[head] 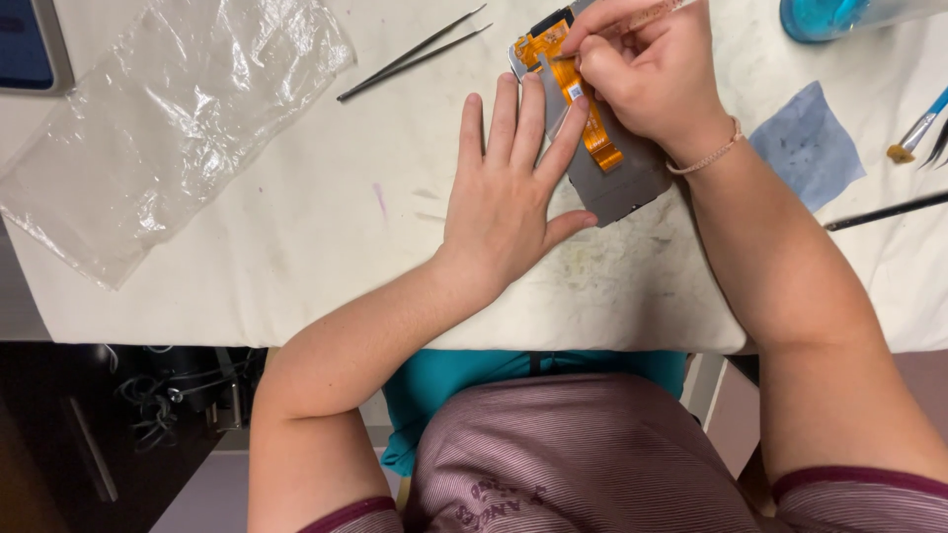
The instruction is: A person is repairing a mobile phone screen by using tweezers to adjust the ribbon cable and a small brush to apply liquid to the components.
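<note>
A grey phone screen panel [622, 188] with an orange flex cable [592, 133] lies face down on the white table [296, 257]. My left hand [509, 192] rests flat, fingers spread, its fingertips pressing the panel's left edge. My right hand [647, 74] is closed around a thin pen-like tool [647, 18], its tip touching the orange cable near the panel's top. A beaded bracelet [706, 158] circles my right wrist.
Black tweezers [415, 54] lie left of the panel. A crumpled clear plastic bag [168, 128] covers the left side. A blue cloth [805, 143], a blue-handled tool [918, 128], a dark thin tool [884, 210] and a blue container [825, 18] lie at the right.
</note>
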